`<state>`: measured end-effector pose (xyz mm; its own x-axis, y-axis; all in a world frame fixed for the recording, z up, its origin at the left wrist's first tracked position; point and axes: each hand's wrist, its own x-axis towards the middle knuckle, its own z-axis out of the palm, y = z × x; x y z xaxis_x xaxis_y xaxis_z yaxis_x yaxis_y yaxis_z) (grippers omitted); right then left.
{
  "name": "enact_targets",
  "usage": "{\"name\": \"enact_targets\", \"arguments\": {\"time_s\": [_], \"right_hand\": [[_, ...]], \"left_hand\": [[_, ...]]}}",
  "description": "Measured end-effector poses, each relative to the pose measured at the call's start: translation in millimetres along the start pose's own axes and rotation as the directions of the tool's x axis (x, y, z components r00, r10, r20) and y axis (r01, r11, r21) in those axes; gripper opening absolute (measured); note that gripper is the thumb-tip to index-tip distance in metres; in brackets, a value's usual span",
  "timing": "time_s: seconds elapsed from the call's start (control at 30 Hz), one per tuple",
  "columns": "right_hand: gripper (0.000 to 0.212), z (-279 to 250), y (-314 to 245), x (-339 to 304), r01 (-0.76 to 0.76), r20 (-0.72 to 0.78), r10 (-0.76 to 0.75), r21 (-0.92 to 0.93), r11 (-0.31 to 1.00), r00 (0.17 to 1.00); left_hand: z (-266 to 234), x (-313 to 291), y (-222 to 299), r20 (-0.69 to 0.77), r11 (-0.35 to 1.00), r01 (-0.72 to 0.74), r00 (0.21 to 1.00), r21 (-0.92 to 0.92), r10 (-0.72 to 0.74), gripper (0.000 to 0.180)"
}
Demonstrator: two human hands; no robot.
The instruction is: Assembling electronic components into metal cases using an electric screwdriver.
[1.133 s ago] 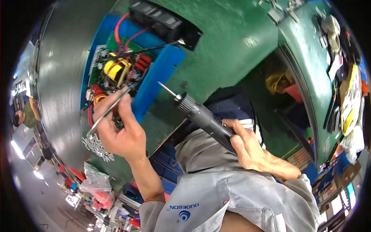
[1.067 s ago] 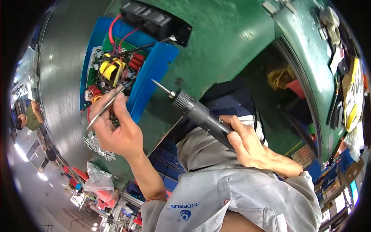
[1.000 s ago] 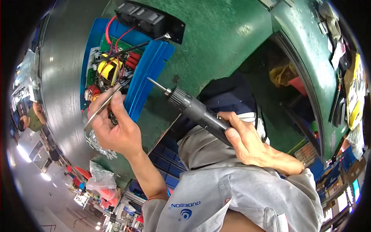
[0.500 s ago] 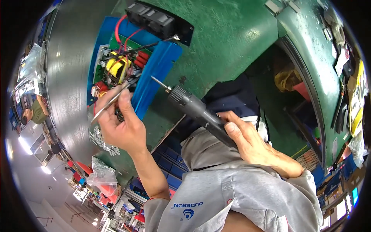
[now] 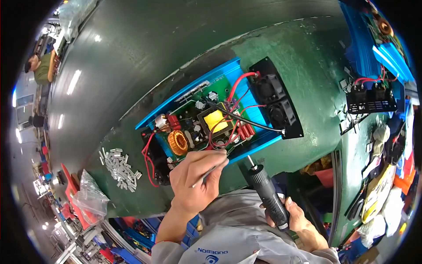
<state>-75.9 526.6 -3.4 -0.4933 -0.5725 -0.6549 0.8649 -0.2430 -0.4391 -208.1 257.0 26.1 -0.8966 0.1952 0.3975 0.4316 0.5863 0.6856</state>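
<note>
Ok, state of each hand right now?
Left hand: closed, holding a thin metal tool.
Right hand: closed, holding a black power screwdriver.

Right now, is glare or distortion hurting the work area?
Head view: fisheye bends the long dark surface, its left side streaked with reflected light; head view: copper coil and black screwdriver look reasonably sharp, windings readable; head view: the left hand hides part of the thin metal tool; head view: corners fall to black.
</note>
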Motion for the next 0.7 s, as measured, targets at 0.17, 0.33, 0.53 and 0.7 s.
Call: {"name": "enact_targets", "arguments": {"time_s": [0.17, 0.33, 0.53, 0.7], "right_hand": [[0.092, -1.2, 1.7, 7.1, -0.055, 0.031, 0.051, 0.114, 0.992, 0.998], [0.103, 2.5, -3.2, 6.4, -0.116, -0.005, 0.118, 0.171, 0.978, 0.993], [0.099, 3.3, 2.0, 4.7, -0.003, 0.064, -0.011, 0.219, 0.976, 0.998], [0.049, 0.5, 16.7, 16.5, 0.087, 0.113, -0.096, 0.077, 0.993, 0.989]], "left_hand": [[-3.4, 2.9, -3.5, 0.028, 1.0, 0.011, 1.0, -0.014, -0.011, 0.029], [-0.7, 5.7, -5.5, 0.05, 0.999, 0.029, 0.998, -0.031, -0.028, 0.028], [5.2, 8.8, -5.6, -0.033, 0.998, -0.052, 0.998, -0.034, 0.051, 0.024], [-4.2, 2.4, 2.4, -0.027, 0.999, 0.054, 0.998, 0.0, -0.054, 0.013]]}}
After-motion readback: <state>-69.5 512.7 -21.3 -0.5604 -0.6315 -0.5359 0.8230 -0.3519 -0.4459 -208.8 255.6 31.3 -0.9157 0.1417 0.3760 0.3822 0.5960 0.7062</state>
